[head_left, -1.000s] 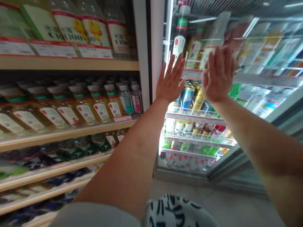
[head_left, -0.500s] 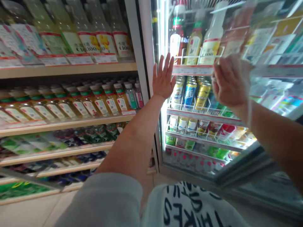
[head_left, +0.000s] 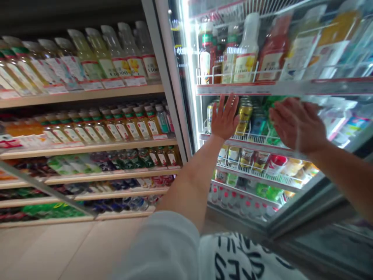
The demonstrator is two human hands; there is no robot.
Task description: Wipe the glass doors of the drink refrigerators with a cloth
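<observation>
In the head view, my left hand [head_left: 225,118] is raised with its fingers spread, in front of the drink cans on the fridge's second shelf. A gold can [head_left: 244,118] stands just right of its fingers. My right hand [head_left: 301,123] is at the same height, farther right, fingers stretched out and slightly blurred, with nothing seen in it. Behind it are green packages [head_left: 271,134] and pale pouches [head_left: 339,112], partly covered by the hand. Above both hands, bottles, one with a white cap and yellow fruit label [head_left: 246,64], line the upper wire shelf [head_left: 250,89].
Left of the fridge frame [head_left: 167,77], wooden shelves [head_left: 87,94] carry rows of bottled drinks [head_left: 131,124]. A door frame [head_left: 294,210] slants across the lower right. Lower fridge racks hold cups and red-capped bottles [head_left: 233,199]. Tiled floor [head_left: 72,245] lies below.
My left hand has moved from beside the fridge's left edge to in front of the cans. My right hand has come down below the bottle shelf and its curled fingers have straightened.
</observation>
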